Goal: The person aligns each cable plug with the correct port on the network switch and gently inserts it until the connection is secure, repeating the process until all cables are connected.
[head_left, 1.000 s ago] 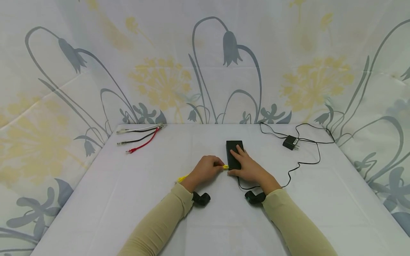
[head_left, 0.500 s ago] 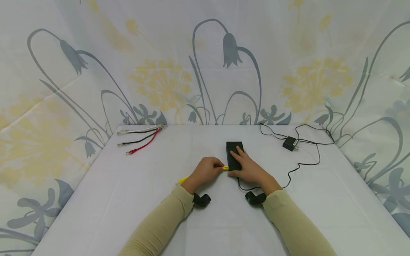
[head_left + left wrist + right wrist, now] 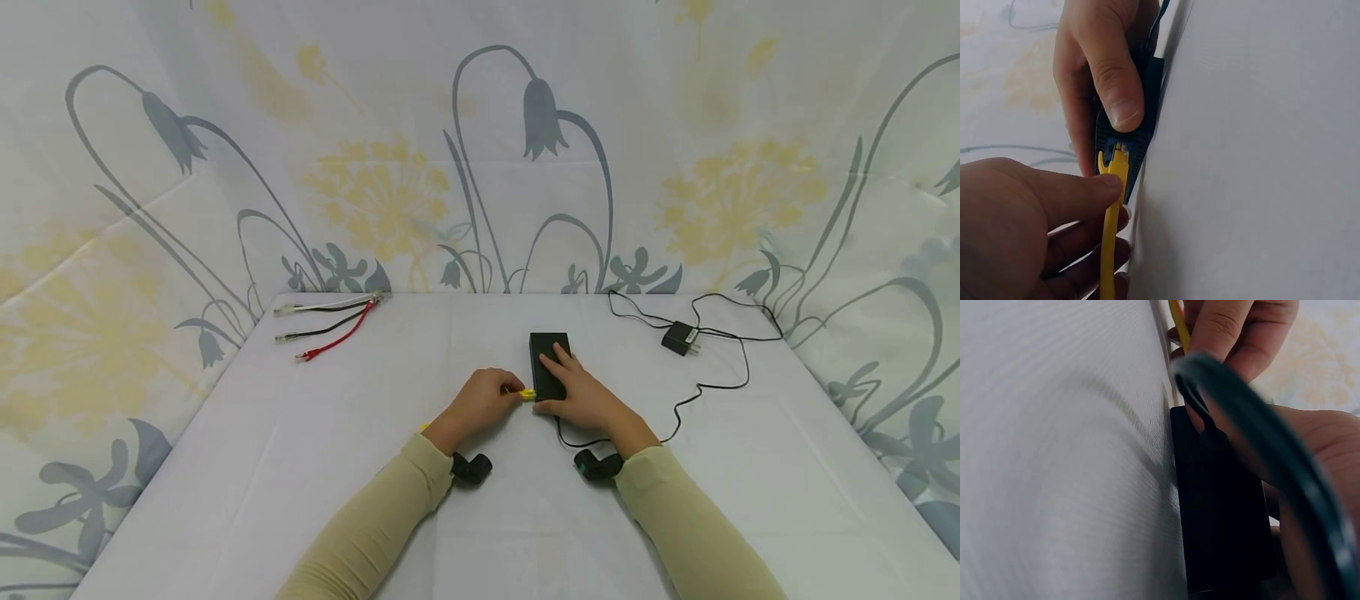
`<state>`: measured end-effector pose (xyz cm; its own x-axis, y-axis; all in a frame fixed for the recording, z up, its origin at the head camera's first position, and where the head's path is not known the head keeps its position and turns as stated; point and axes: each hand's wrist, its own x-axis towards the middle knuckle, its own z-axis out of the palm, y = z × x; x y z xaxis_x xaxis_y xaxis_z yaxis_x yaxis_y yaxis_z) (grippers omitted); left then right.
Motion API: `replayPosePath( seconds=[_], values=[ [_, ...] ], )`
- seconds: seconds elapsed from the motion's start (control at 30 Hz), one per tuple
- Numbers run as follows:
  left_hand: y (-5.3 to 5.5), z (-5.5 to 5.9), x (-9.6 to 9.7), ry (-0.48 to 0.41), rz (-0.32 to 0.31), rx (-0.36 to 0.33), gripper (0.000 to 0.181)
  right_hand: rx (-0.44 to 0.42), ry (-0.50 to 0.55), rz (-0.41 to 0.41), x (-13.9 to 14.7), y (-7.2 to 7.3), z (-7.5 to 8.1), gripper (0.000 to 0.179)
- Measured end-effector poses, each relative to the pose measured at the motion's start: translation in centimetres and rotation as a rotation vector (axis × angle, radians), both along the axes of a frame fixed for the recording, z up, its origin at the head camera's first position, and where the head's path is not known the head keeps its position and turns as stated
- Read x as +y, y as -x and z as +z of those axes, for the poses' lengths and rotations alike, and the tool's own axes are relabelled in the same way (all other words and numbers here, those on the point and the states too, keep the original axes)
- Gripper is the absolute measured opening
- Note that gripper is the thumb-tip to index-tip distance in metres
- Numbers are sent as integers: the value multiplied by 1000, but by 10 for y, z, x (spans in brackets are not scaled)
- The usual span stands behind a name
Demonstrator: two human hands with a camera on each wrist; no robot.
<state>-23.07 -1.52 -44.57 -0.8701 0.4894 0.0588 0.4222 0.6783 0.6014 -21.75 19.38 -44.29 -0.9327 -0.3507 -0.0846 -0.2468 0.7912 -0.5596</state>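
My left hand (image 3: 484, 400) pinches a yellow Ethernet cable (image 3: 1109, 240) just behind its plug between thumb and fingers. In the left wrist view the plug (image 3: 1119, 164), with its clear tip, is right at the port (image 3: 1110, 147) in the side of a small black box (image 3: 550, 379). That box lies on the white table, where my right hand (image 3: 581, 393) holds it, fingers spread over the top and thumb against the side beside the port. A black cord (image 3: 1272, 450) leaves the box's near end and crosses close before the right wrist camera.
Toward the back right, a black plug-in power adapter (image 3: 680, 337) lies among loops of its thin cord (image 3: 699, 387). Several short cables, including a red one (image 3: 337, 335) and a black one (image 3: 321, 331), lie at the back left. A patterned curtain (image 3: 495, 208) stands behind the table.
Both hands and the black box stay almost in place. A little less of the yellow Ethernet cable shows beside the left wrist.
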Motion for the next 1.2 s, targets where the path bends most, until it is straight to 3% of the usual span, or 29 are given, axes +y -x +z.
replayPosePath(
  seconds=[0.27, 0.57, 0.93, 1.2],
  values=[
    [2, 4, -6, 25, 22, -24, 20, -3, -10, 1, 0, 1, -2, 89],
    [7, 11, -15, -7, 49, -46, 22, -6, -16, 2, 0, 1, -2, 90],
    [17, 15, -32, -38, 81, -14, 23, -19, -15, -15, -1, -2, 0, 90],
    [20, 24, -45, -38, 104, -35, 25, -25, -15, -19, -2, -2, 1, 90]
  ],
)
